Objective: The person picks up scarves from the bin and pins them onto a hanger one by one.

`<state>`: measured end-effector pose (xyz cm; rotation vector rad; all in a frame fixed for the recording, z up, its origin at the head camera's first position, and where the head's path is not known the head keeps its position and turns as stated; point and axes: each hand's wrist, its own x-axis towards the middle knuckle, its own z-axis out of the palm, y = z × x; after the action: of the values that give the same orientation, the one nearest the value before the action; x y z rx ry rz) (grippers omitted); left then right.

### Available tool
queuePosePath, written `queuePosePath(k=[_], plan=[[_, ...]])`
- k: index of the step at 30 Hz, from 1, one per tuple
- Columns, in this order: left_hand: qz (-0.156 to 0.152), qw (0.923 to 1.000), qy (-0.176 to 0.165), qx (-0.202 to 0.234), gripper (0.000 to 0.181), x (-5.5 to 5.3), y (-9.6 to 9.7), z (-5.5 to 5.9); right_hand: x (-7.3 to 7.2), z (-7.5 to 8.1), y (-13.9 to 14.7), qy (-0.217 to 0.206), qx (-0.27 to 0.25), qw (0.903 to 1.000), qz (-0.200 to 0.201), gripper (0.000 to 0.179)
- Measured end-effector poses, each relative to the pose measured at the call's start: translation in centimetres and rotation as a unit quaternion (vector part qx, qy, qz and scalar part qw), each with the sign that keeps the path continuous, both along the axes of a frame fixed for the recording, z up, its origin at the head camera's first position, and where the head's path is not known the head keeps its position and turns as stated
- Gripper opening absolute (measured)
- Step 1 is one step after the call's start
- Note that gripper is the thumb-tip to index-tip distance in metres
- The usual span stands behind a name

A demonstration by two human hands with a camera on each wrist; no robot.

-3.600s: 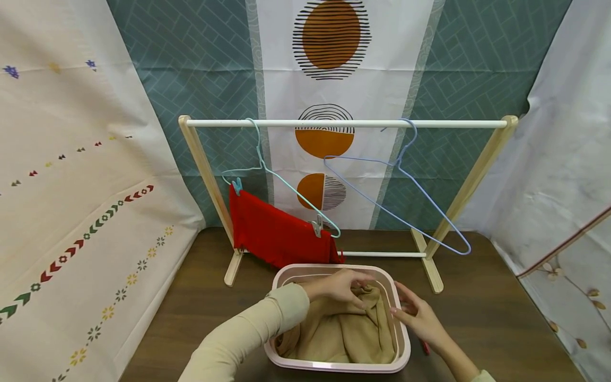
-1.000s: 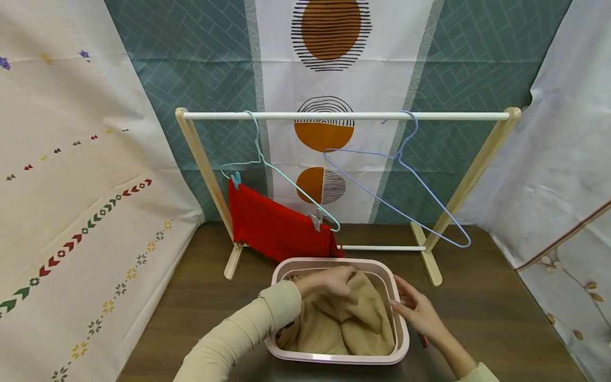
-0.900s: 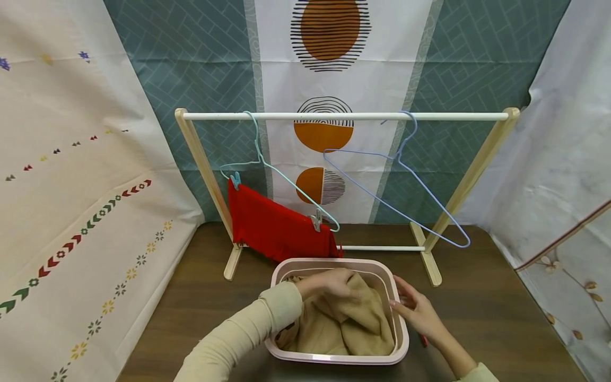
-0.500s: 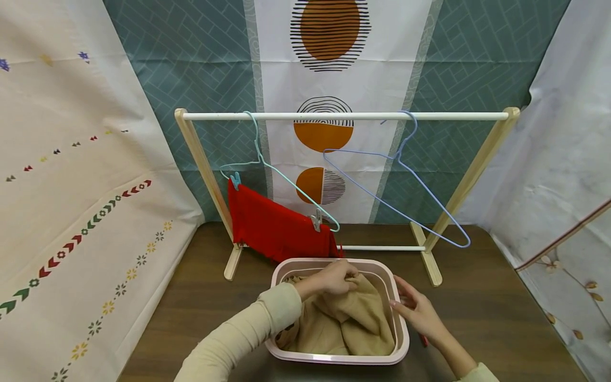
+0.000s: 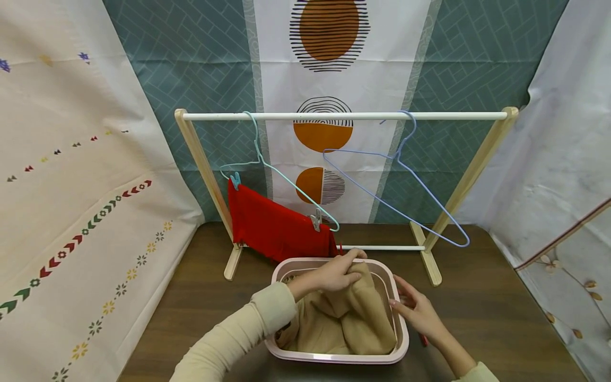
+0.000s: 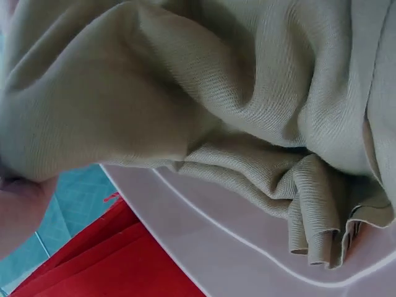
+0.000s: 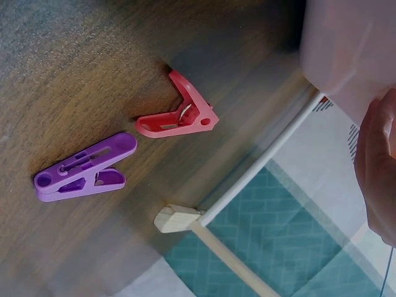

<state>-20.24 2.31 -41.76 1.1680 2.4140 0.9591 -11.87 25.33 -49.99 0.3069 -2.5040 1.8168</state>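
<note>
In the head view a pale pink plastic basin [image 5: 336, 359] stands on the table with a crumpled tan cloth [image 5: 343, 329] in it. My left hand [image 5: 336, 273] pinches the cloth near the basin's far side and holds a fold raised; the left wrist view shows the cloth [image 6: 204, 80] draping from the fingers at its left edge. At the basin's right side, my right hand [image 5: 422, 315] touches the outer wall with relaxed fingers. In the right wrist view, a red clothespin [image 7: 182, 111] and a purple clothespin [image 7: 86, 167] lie on the table near that hand.
Behind the basin stands a wooden rack with a white rail [image 5: 305, 116]. A mint hanger [image 5: 286, 183] carries a red cloth [image 5: 279, 225], clipped by a blue clothespin [image 5: 235, 181] and a grey one [image 5: 317, 219]. A blue hanger [image 5: 372, 196] hangs bare at right.
My left hand moved from inside the basin up toward its far rim, taking hold of the tan cloth and lifting a fold. My right hand has stayed by the basin's side.
</note>
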Motion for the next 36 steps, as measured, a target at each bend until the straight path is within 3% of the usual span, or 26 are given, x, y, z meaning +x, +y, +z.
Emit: queuePosePath(k=[3,4,7,9,12,16,20,23,27,29,31,33,36], plan=[[0.005,0.9989,-0.013,-0.046,0.068,0.3,-0.1,-0.2,0.0,-0.1,0.0,0.005,-0.001,1.0,0.001,0.058],[0.006,0.9978,-0.016,-0.065,0.069,0.4,-0.1,-0.4,0.0,-0.1,0.0,0.007,0.0,1.0,0.002,0.058],[0.004,0.9945,-0.026,-0.102,0.036,0.7,-0.3,-0.6,0.0,-0.2,0.0,0.016,0.0,0.9999,0.003,0.057],[-0.002,0.9952,-0.008,-0.097,0.019,0.9,-0.5,-0.6,0.0,-0.2,0.0,0.02,-0.001,0.9998,0.005,0.057],[-0.022,0.9962,0.052,-0.067,0.022,1.1,-1.0,-0.1,0.1,-0.2,-0.1,0.019,-0.004,0.9998,0.006,0.057],[-0.03,0.9919,0.123,-0.015,0.015,1.4,-1.9,1.5,0.1,-0.1,-0.2,0.011,-0.003,0.9999,0.002,0.057],[0.001,0.9918,0.106,0.07,0.013,1.5,-2.6,3.2,0.2,0.0,-0.2,0.003,-0.001,1.0,-0.006,0.057],[0.018,0.9861,0.084,0.143,0.011,1.6,-2.9,4.5,0.2,0.2,-0.3,0.002,-0.002,1.0,-0.007,0.057],[0.033,0.9794,0.065,0.188,0.014,1.8,-3.2,6.7,0.1,0.2,-0.3,0.013,0.001,0.9999,-0.001,0.057],[0.052,0.9762,0.039,0.207,0.014,1.9,-3.3,7.7,0.1,0.1,-0.3,0.018,0.003,0.9998,0.0,0.056],[0.082,0.9687,-0.005,0.234,0.013,1.9,-3.4,8.4,0.0,0.1,-0.3,0.019,0.006,0.9998,-0.001,0.056],[0.115,0.9541,-0.052,0.271,0.014,1.8,-3.5,9.0,0.1,0.1,-0.3,0.015,0.009,0.9998,-0.006,0.056],[0.158,0.9167,-0.131,0.343,0.016,1.8,-3.6,9.6,0.1,0.1,-0.3,0.007,0.011,0.9999,-0.01,0.056]])
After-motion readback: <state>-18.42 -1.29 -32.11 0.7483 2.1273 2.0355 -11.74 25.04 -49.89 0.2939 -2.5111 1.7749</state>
